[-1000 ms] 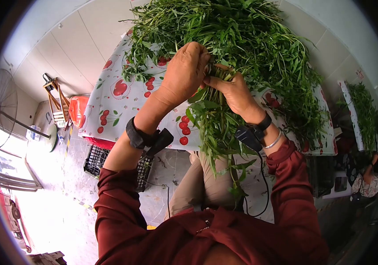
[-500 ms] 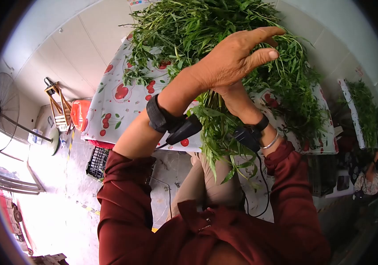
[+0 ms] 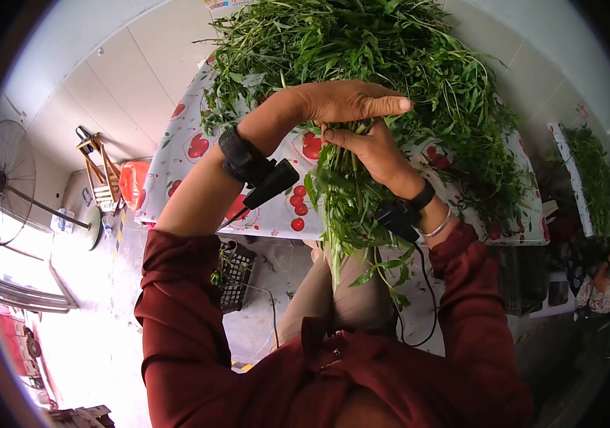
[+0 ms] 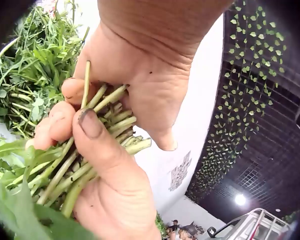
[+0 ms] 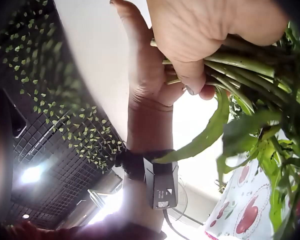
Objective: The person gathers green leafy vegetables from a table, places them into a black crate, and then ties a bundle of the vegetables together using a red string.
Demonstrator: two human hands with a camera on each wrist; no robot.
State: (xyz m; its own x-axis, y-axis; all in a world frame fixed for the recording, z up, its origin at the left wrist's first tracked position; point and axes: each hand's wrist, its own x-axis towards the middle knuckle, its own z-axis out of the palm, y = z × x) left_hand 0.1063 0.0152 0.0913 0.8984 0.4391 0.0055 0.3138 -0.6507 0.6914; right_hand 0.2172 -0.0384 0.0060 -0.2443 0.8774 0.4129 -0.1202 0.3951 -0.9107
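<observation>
Tablecloth point(image 3: 198, 160) is bearing heaped greens point(image 3: 362, 43).
Below, a black crate point(image 3: 237, 282) is showing sprigs at its edge; a leafy bunch point(image 3: 344, 200) is hanging from your right hand point(image 3: 383, 157), fingers curling round its stems, while your straight-fingered left hand point(image 3: 351, 100) is touching their ends.

Two hands point(image 3: 351, 101) point(image 3: 385, 155), one bunch point(image 3: 341, 189)
Two heaps of greens point(image 3: 362, 50) point(image 3: 592, 171), two wrist cameras point(image 3: 273, 183) point(image 3: 396, 220), one bangle point(image 3: 438, 225), one standing fan point(image 3: 0, 180), one orange bag point(image 3: 132, 184).

Readable text — none | wrist-device label point(image 5: 163, 203) — print too small to read
</observation>
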